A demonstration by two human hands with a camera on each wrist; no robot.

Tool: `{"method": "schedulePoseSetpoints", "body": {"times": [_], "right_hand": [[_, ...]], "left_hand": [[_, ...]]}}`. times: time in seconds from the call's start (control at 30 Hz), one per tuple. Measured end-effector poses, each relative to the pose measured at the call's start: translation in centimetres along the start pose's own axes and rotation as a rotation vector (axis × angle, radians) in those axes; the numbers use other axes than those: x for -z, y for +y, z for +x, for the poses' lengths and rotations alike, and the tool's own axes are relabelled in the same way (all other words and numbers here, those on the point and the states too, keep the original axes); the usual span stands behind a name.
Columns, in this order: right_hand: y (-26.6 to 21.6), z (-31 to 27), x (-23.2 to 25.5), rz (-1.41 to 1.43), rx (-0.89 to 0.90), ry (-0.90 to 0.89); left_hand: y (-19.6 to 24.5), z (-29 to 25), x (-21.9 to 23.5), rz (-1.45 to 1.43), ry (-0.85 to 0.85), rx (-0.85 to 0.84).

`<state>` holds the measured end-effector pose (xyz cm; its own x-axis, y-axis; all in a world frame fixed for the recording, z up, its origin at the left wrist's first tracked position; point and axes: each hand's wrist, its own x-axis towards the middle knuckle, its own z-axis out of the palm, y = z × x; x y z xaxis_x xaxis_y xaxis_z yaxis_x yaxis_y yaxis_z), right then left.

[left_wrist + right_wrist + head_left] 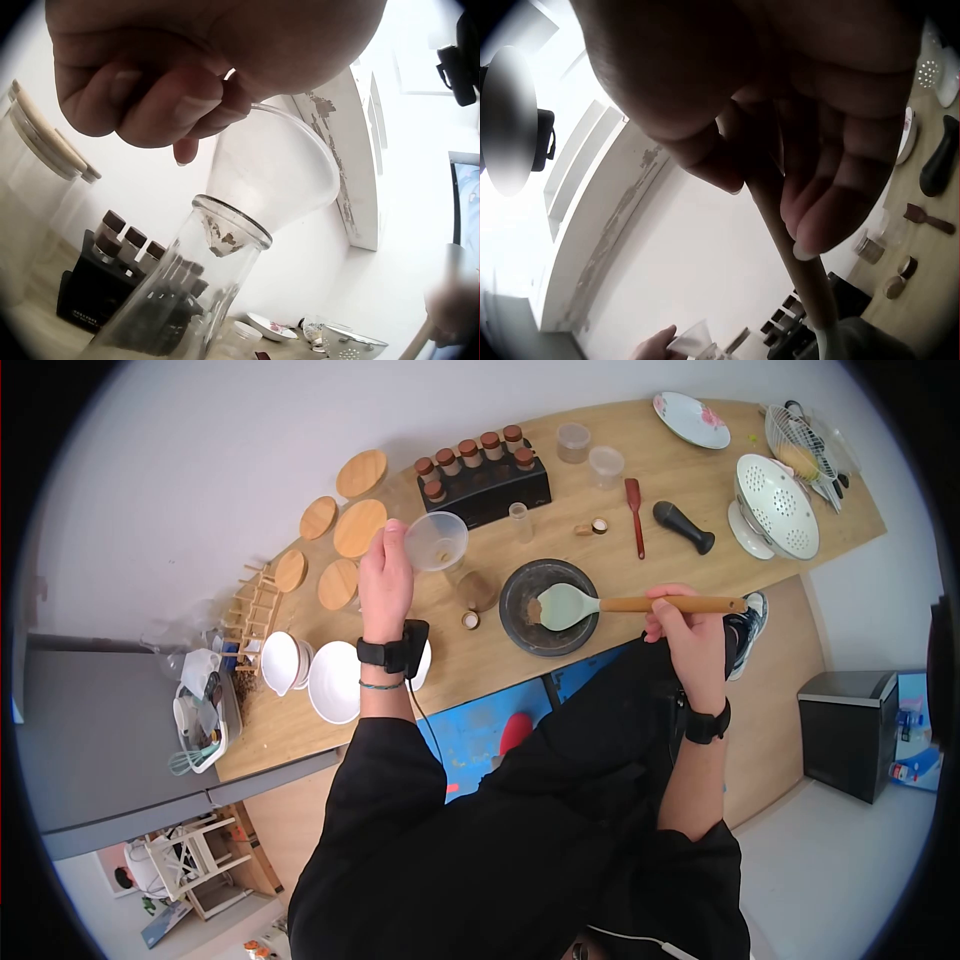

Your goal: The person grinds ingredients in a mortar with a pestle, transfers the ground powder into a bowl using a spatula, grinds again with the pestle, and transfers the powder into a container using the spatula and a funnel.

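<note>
My left hand (386, 582) pinches the rim of a clear funnel (437, 542). In the left wrist view the funnel's narrow end, with brown bits inside, sits in the mouth of a glass bottle (184, 281). Brown powder shows in the bottle from the head view. My right hand (695, 645) grips the wooden handle of a spatula (567, 607) with a pale green head. That head lies over a dark stone mortar (515, 635), and brown powder (535, 612) shows at its tip. In the right wrist view, fingers curl round the handle (795, 259).
Behind the mortar stand a black spice rack (490, 490), a small glass vial (521, 520), a dark red spatula (635, 518) and a black pestle (684, 528). A white colander (775, 510) is at right. Wooden-lidded jars (360, 528) and white bowls (334, 682) stand left. A small cap (470, 620) lies near the mortar.
</note>
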<state>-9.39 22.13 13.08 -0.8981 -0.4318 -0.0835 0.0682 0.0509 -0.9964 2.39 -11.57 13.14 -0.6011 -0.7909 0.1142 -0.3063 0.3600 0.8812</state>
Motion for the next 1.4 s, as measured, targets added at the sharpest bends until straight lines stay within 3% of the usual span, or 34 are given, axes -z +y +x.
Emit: {"method": "schedulePoseSetpoints", "body": {"times": [0.3,0.93,1.2,1.4], "right_hand": [[4.5,-0.3,2.2,0.4,-0.211,0.036],[4.3,-0.8,3.6,0.504,-0.223,0.045],[1.8,-0.7,5.1,0.6,-0.083,0.101],[-4.1,-0.2,1.4,0.646,0.115,0.025]], "left_hand": [[0.3,-0.1,-0.2,-0.02,-0.001,0.006],[1.0,-0.4,0.0,-0.005,-0.014,0.004],[0.6,0.0,-0.4,-0.01,-0.001,-0.007],[0.3,0.1,-0.6,0.0,-0.005,-0.012]]}}
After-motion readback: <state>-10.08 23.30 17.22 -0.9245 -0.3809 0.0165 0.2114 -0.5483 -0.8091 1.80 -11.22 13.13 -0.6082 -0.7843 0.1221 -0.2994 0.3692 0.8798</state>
